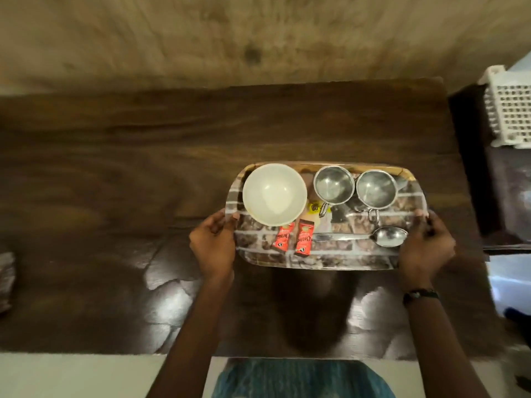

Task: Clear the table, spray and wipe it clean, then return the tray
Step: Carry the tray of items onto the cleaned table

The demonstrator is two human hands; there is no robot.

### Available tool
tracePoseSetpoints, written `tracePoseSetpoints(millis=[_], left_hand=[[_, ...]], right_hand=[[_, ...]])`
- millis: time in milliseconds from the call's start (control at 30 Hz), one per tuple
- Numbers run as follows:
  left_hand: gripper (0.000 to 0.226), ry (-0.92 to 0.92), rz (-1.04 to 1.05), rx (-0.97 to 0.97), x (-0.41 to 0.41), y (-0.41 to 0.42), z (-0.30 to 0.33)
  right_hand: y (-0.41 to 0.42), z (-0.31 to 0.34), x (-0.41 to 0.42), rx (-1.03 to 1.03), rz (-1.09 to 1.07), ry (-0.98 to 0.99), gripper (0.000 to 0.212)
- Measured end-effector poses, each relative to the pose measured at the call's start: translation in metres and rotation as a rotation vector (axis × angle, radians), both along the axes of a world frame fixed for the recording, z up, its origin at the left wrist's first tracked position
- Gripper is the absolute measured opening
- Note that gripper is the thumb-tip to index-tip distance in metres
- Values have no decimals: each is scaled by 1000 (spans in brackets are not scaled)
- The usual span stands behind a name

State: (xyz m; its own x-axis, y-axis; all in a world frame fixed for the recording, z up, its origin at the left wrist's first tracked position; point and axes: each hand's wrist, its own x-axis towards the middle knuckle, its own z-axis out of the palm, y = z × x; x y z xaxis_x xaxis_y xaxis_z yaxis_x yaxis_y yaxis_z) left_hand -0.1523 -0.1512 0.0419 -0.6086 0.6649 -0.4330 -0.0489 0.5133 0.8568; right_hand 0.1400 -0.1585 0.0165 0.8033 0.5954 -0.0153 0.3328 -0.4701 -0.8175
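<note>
A brick-patterned tray [319, 258] lies over the right part of the dark wooden table [115, 173]. It carries a white bowl [274, 193], two steel cups [333, 183] [376, 189], a steel spoon [385, 237] and two red sachets [293, 238]. My left hand [214, 242] grips the tray's left edge, thumb on the rim. My right hand [425, 248] grips its right edge. Whether the tray rests on the table or is lifted, I cannot tell.
A white perforated plastic basket [508, 110] stands on a dark surface beyond the table's right end. A patterned cloth-like thing [7, 280] lies at the table's left edge. A beige wall runs behind the table.
</note>
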Motion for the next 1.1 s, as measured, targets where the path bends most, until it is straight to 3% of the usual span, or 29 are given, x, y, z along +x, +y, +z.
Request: tracePoseSetpoints(millis=[300,467,700,933,1100], left_hand=[[25,5,207,33,-176,26,-18],[27,-10,266,10,-234,33,-36],[19,-83,279,-63,-269,41,-57],[15,-99,261,-117,-273,50,-67],[30,-111,292,-87,-271,47,-65]], right_hand=[[32,-15,-186,76,-66,184,34],[48,-26,-249,17,-84,170,34],[57,-37,-287,-103,-64,86,30],[56,-41,-296,-79,-77,37,30],[58,-43,-294,-111,-51,41,30]])
